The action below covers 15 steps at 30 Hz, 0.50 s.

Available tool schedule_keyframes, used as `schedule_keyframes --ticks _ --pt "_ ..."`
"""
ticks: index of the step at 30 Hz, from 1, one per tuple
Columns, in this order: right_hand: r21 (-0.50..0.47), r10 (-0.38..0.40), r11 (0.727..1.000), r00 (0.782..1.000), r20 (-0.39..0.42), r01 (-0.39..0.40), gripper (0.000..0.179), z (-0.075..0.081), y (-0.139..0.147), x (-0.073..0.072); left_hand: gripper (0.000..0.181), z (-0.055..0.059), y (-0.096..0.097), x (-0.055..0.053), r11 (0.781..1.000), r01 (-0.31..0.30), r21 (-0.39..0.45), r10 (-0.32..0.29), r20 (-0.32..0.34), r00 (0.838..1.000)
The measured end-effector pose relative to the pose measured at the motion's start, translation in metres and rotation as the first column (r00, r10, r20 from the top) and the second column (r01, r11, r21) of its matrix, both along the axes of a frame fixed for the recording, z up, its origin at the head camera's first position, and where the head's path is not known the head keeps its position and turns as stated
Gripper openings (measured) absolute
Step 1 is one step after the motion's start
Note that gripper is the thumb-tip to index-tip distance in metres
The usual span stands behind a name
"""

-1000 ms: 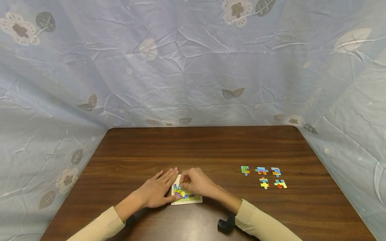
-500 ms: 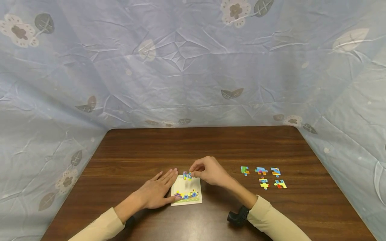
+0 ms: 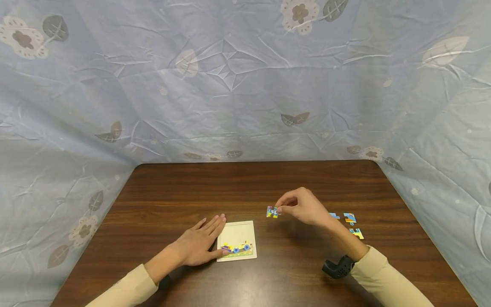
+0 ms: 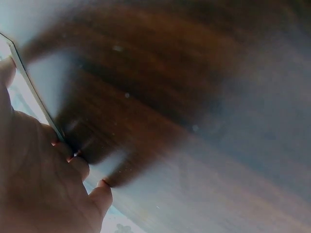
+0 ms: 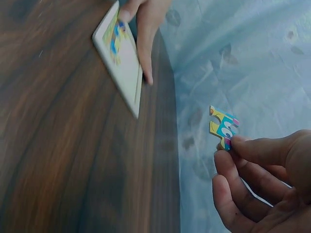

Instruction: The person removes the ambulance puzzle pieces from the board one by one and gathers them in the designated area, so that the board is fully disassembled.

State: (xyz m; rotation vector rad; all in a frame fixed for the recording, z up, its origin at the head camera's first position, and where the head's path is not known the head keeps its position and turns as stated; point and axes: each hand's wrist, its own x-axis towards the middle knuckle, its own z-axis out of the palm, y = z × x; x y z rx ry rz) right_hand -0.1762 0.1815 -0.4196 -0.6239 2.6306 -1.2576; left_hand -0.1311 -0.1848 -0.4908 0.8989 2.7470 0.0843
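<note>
Between thumb and fingertips, my right hand (image 3: pixel 304 207) pinches a jigsaw puzzle piece (image 3: pixel 272 212) above the table, to the right of the puzzle board. In the right wrist view the puzzle piece (image 5: pixel 223 127) shows cartoon eyes on blue and yellow. My left hand (image 3: pixel 200 241) lies flat with straight fingers along the left side of the puzzle board (image 3: pixel 238 228), its thumb over the lower left corner. The board is a pale square tray; a strip of fitted pieces with a yellow and blue vehicle picture fills its bottom, and bare backing shows above.
Loose puzzle pieces (image 3: pixel 350 218) lie on the brown wooden table (image 3: pixel 184 187) at the right, some hidden behind my right hand and forearm. A black device (image 3: pixel 337 268) sits at my right wrist. A patterned curtain (image 3: pixel 230 106) surrounds the table's back and sides.
My right hand has lifted the puzzle piece off the board and carried it right and away from me, toward the loose pieces. The left hand stays in place.
</note>
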Motion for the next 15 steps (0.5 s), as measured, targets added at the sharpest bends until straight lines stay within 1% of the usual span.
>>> schedule_keyframes --ticks 4,8,11,15 --pt "0.038 -0.016 0.999 0.999 0.041 0.014 0.004 0.002 0.026 0.001 0.099 0.001 0.0 0.001 1.0 -0.001 0.007 0.001 0.007 1.0" --pt "0.096 -0.017 0.995 0.997 0.076 0.009 0.004 0.002 0.048 0.002 0.099 0.003 0.001 0.002 1.0 -0.002 0.015 0.002 0.011 1.0" --pt "0.13 -0.005 0.992 0.995 0.104 -0.009 0.007 -0.001 0.063 0.003 0.099 0.003 0.001 0.002 1.0 -0.002 0.014 0.002 0.013 1.0" --pt "0.142 0.022 0.989 0.991 0.133 -0.041 0.005 -0.01 0.078 0.002 0.099 0.002 0.002 0.001 1.0 -0.004 0.004 0.004 0.009 1.0"
